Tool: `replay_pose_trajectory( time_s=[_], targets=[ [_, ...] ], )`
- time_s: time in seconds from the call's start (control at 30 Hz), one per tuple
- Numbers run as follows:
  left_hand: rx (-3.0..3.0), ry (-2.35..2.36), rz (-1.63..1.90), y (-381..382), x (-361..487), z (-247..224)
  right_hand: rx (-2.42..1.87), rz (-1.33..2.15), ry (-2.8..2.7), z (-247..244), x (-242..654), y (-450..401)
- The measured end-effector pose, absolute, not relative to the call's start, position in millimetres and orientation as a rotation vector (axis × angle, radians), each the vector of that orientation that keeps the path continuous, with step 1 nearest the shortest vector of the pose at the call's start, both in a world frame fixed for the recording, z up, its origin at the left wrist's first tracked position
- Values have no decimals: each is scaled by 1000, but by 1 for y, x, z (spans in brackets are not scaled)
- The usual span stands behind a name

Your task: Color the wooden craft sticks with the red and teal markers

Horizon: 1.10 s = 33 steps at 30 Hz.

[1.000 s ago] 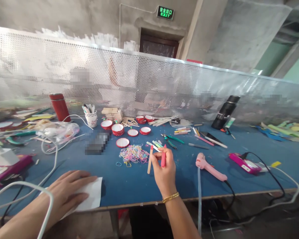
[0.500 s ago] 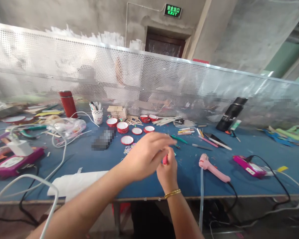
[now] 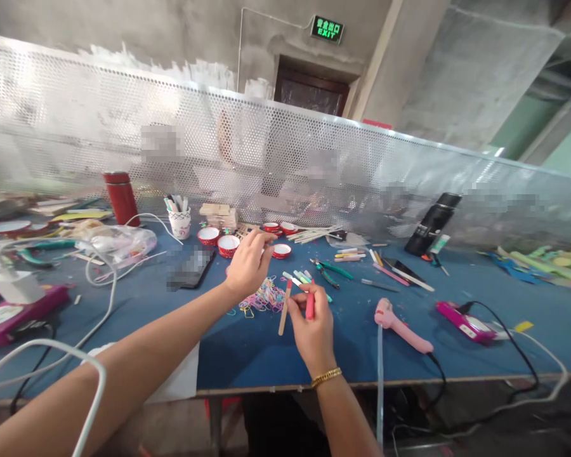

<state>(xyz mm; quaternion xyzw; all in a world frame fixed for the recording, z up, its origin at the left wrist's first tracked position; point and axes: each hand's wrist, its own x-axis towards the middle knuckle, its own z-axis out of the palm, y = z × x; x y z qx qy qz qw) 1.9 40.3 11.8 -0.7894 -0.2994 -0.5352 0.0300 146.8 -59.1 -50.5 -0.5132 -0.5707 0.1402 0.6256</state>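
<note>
My right hand (image 3: 316,320), with a gold bracelet on its wrist, is closed on a flat wooden stick (image 3: 283,315) with a red upper end. A short red marker or cap (image 3: 309,305) also sits between its fingers. My left hand (image 3: 250,263) is raised over the table, fingers apart, with nothing visible in it. Beneath and beside it lie a pile of colourful rubber bands (image 3: 266,296) and several red-rimmed white dishes (image 3: 228,244), one partly hidden by the hand.
A black phone (image 3: 196,267), a cup of pens (image 3: 179,222) and a red flask (image 3: 122,200) stand to the left. To the right lie green pliers (image 3: 326,276), a pink glue gun (image 3: 404,327), a purple power strip (image 3: 466,322) and a black flask (image 3: 433,225).
My hands have parted. The left moved left and up toward the dishes; the right shifted slightly left, and the stick in it now shows. The rubber bands are uncovered.
</note>
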Motion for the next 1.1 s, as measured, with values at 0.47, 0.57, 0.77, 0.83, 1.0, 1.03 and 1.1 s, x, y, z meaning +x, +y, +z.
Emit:
replay_pose_trajectory(
  time_s=[0.47,0.57,0.77,0.83,1.0,1.03,1.1],
  targets=[
    [-3744,-1131,-1108,29,-8,-10,-1162,213,-1315,-49,154,-59],
    [-3806,-1077,-818,25,-7,-14,-1142,205,-1343,-49,152,-59],
    [-3917,-984,-440,20,-1,-24,-1127,221,-1403,-51,147,-58],
    [-3930,-971,-392,20,1,-25,-1132,227,-1410,-52,146,-58],
    [-3947,-1114,-289,22,0,-27,-1156,230,-1388,-51,146,-60],
    [-3951,-1127,-280,23,-1,-27,-1161,226,-1368,-50,146,-61],
    [-3962,-1138,-275,23,-1,-28,-1161,221,-1314,-50,146,-64]
  ],
)
